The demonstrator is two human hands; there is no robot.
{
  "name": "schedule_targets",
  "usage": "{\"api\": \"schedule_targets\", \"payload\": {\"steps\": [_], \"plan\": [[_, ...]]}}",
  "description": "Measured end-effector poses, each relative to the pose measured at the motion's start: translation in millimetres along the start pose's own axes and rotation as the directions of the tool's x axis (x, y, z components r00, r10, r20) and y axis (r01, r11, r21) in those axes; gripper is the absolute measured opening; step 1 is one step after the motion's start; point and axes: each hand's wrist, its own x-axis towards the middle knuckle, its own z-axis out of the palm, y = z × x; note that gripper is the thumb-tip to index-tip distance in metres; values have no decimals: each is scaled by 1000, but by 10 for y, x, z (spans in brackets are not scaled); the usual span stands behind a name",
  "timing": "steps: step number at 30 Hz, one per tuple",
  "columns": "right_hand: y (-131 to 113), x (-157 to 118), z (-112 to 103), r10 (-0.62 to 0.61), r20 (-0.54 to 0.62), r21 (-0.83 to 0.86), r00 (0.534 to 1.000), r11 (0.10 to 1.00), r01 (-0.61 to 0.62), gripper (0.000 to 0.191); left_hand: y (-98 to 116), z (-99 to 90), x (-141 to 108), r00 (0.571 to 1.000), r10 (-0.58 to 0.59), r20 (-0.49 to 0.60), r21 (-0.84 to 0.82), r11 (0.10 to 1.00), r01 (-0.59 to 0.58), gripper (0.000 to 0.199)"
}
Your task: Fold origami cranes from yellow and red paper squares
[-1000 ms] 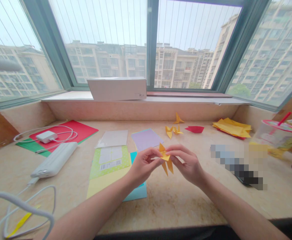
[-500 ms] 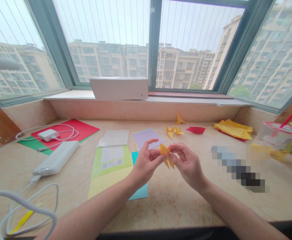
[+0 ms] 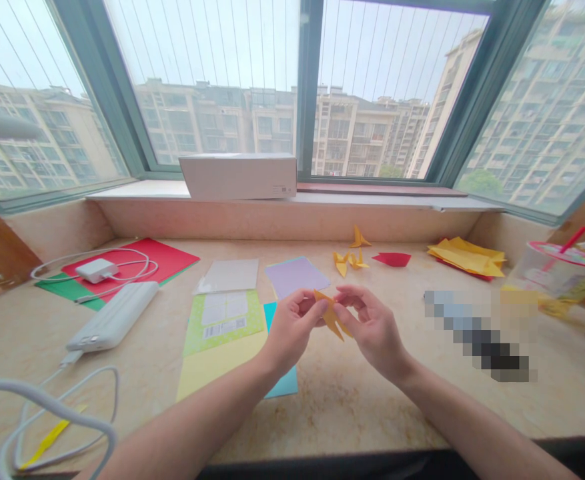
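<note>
A folded piece of yellow-orange origami paper (image 3: 333, 319) is pinched between both hands above the counter, its split pointed ends hanging toward me. My left hand (image 3: 296, 321) grips its left side, thumb on the near face and fingers curled behind. On the other side my right hand (image 3: 372, 319) presses it with the thumb, fingers bent behind. Part of the paper is hidden by the thumbs. Beyond the hands stand several finished yellow folded figures (image 3: 356, 260), with a red folded paper piece (image 3: 392, 259) beside them. A lilac paper sheet (image 3: 297, 276) lies just behind my left hand.
A yellow paper stack (image 3: 467, 257) and a lidded plastic cup (image 3: 552, 273) are on the right, near a blurred-out object (image 3: 477, 333). To the left lie a white power bank (image 3: 115, 316), cables, red paper (image 3: 172, 257) and a green patterned packet (image 3: 225, 323). A white box (image 3: 237, 177) sits on the sill.
The folded paper has tilted, its tip leaning further left and its pointed ends closer together. My left index finger, raised before, is now curled in against the paper.
</note>
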Motion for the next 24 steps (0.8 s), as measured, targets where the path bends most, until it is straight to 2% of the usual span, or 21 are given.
{"api": "schedule_targets", "payload": {"steps": [5, 11, 19, 24], "plan": [[-36, 49, -5, -41, 7, -14, 999, 999, 41, 11, -1, 3, 9, 1000, 15, 5, -42, 999, -15, 25], [-59, 65, -45, -125, 26, -104, 992, 986, 127, 9, 6, 10, 9, 995, 97, 32, 30, 995, -98, 24], [-185, 46, -88, -225, 66, -238, 972, 943, 234, 13, -79, -27, -14, 968, 229, 107, 372, 894, -252, 23], [-202, 32, -77, -160, 56, -230, 986, 958, 169, 4, -142, -33, -31, 948, 251, 196, 508, 801, -317, 23]]}}
